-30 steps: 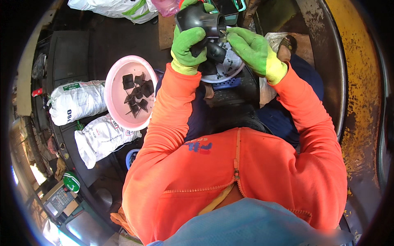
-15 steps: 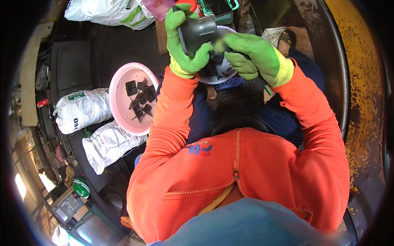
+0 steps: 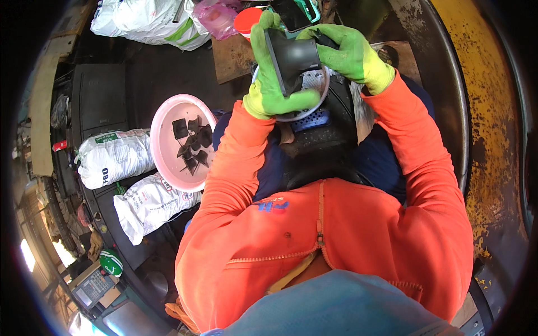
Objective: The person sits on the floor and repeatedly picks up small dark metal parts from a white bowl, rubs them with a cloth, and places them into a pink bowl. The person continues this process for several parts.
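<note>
A black plastic fitting with a flat square flange and a round tube is held up in front of me. My left hand, in a green and yellow glove, grips it by the flange, thumb below and fingers behind. My right hand, gloved alike, is curled at the tube's end. A small dark thing shows between its fingers, too hidden to name. Below the fitting is a pale round basin with dark bits in it, partly covered by my hands. Several black plastic pieces lie in a pink basin on my left.
White printed sacks lie left of the pink basin. Ahead are a large white bag, a pink plastic bag, a red-lidded tub and a wooden board. A rusty yellow metal surface runs along my right.
The fitting has turned and shifted right, its tube now pointing toward my right hand. My right hand has moved up and left, onto the tube's end.
</note>
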A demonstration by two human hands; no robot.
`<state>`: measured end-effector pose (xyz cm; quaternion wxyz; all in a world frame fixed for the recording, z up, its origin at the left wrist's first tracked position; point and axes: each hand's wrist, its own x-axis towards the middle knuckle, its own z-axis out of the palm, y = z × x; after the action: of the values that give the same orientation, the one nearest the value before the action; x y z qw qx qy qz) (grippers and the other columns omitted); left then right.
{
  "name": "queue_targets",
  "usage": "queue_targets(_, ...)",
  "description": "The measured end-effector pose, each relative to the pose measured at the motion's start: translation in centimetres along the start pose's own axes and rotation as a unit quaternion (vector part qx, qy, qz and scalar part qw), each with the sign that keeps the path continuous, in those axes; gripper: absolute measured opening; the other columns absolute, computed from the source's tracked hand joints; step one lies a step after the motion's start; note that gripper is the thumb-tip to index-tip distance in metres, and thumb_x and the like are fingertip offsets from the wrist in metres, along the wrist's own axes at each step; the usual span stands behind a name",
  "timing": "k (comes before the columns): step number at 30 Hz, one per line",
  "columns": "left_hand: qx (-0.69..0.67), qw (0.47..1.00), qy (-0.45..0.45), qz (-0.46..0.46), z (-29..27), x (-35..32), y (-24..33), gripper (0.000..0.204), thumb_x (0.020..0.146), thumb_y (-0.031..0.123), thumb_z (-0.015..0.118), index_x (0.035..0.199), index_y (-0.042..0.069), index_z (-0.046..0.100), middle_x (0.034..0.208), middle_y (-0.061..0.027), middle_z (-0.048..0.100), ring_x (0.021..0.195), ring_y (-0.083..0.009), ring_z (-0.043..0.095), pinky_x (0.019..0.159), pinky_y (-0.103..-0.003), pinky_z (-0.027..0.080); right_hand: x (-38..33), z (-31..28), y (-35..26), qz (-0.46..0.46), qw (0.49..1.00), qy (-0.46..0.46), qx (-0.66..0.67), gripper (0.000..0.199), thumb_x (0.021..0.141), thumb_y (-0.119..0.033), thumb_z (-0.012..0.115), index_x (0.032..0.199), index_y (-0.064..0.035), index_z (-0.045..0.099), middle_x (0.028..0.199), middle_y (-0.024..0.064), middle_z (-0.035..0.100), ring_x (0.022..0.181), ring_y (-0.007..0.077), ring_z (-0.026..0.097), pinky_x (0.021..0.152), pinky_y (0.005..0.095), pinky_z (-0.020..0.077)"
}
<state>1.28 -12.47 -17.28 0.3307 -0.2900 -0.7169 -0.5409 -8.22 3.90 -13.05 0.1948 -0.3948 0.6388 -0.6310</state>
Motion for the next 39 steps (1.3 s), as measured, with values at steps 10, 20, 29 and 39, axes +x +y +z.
queue_targets(10, -0.522, 0.718, 0.137, -0.439, -0.7, -0.2, -0.6, 0.061, 0.086, 0.030, 0.057, 0.135, -0.004, 0.045, 0.128, -0.0177, 0.057, 0.112, -0.0295, 0.060, 0.095, -0.043, 0.051, 0.4, -0.9, 0.3, -0.329, 0.857, -0.051, -0.394, 0.040, 0.071, -0.001, 0.072, 0.109, -0.0078, 0.065, 0.101, 0.0103, 0.069, 0.077, 0.0267, 0.068, 0.066, 0.0331, 0.0542)
queue_targets(20, -0.536, 0.721, 0.192, -0.394, -2.6, 0.6, -0.2, 0.066, 0.083, 0.037, 0.059, 0.132, -0.004, 0.046, 0.109, -0.0238, 0.064, 0.086, -0.0341, 0.067, 0.063, -0.049, 0.058, 0.5, -0.5, 2.3, -0.200, 0.919, 0.011, -0.340, 0.023, 0.091, -0.022, 0.064, 0.111, -0.0110, 0.067, 0.093, 0.0094, 0.070, 0.083, 0.0272, 0.069, 0.070, 0.0358, 0.0546)
queue_targets(29, -0.501, 0.765, 0.229, -0.333, -3.4, 0.2, 0.4, 0.078, 0.076, 0.035, 0.057, 0.136, -0.011, 0.039, 0.119, -0.0230, 0.058, 0.103, -0.0344, 0.061, 0.090, -0.044, 0.052, 0.2, 0.9, 2.1, -0.208, 0.923, -0.016, -0.322, 0.026, 0.090, -0.014, 0.064, 0.114, -0.0047, 0.065, 0.097, 0.0131, 0.069, 0.084, 0.0294, 0.068, 0.072, 0.0346, 0.0550)
queue_targets(39, -0.474, 0.798, 0.220, -0.300, -3.7, -0.2, 1.5, 0.077, 0.071, 0.026, 0.068, 0.136, -0.005, 0.039, 0.117, -0.0200, 0.057, 0.103, -0.0306, 0.061, 0.087, -0.042, 0.054, -1.1, 3.0, 2.1, -0.138, 0.966, -0.001, -0.220, 0.024, 0.094, -0.020, 0.058, 0.111, -0.0034, 0.064, 0.097, 0.0148, 0.067, 0.086, 0.0307, 0.066, 0.073, 0.0365, 0.0522)
